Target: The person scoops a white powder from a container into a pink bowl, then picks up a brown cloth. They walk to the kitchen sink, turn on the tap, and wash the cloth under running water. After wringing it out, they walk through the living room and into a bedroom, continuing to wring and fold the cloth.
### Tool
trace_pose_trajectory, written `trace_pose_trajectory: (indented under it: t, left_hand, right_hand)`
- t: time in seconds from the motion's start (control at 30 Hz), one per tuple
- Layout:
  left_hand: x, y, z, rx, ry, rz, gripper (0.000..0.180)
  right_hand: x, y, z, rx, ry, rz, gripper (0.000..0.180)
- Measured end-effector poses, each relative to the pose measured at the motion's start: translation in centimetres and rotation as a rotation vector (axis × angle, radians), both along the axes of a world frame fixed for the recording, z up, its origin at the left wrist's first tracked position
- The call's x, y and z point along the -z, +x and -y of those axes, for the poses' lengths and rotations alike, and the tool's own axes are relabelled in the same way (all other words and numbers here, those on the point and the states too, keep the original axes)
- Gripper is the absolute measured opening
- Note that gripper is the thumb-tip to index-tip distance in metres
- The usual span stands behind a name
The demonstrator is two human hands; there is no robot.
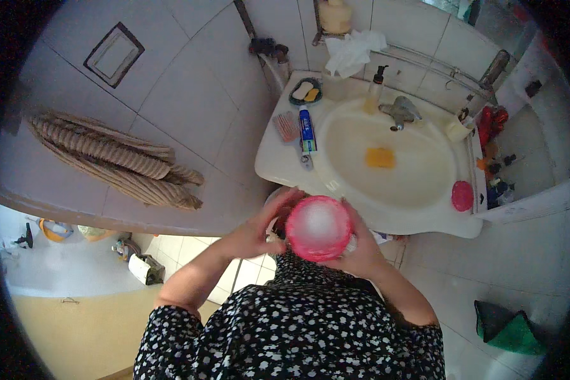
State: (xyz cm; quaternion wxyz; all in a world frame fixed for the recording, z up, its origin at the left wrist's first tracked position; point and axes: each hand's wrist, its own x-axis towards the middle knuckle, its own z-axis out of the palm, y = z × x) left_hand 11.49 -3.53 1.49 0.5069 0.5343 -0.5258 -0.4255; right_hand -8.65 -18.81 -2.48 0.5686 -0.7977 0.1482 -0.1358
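In front of my chest is a round tub (pixel 319 227) with a bright pink rim and a whitish middle, seen from above. My right hand (pixel 363 246) is closed around its right side, fingers along the far edge. On the left, my left hand (pixel 269 223) curves beside the tub with thumb and fingers apart. A gap shows between that palm and the tub; its fingertips reach the upper left rim, and I cannot make out firm contact. The tub's underside is hidden.
Ahead is a white washbasin (pixel 386 190) with a yellow sponge (pixel 380 158), tap (pixel 400 113) and pump bottle (pixel 375 90). A toothpaste tube (pixel 307 130), soap dish (pixel 305 92) and pink round item (pixel 462 196) sit on its rim. A brown towel (pixel 117 161) hangs left.
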Motion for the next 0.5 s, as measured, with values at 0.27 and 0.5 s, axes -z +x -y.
trace_pose_trajectory:
  t: [0.27,0.5]
  left_hand:
    - [8.6,7.6,10.5,-0.264,0.087,0.977,0.049]
    - [11.4,14.4,18.7,0.072,0.042,1.646,0.051]
  right_hand:
    - [2.1,-7.4,2.0,0.438,0.136,0.018,0.114]
    - [-0.8,-8.9,-1.5,0.857,0.229,0.116,0.108]
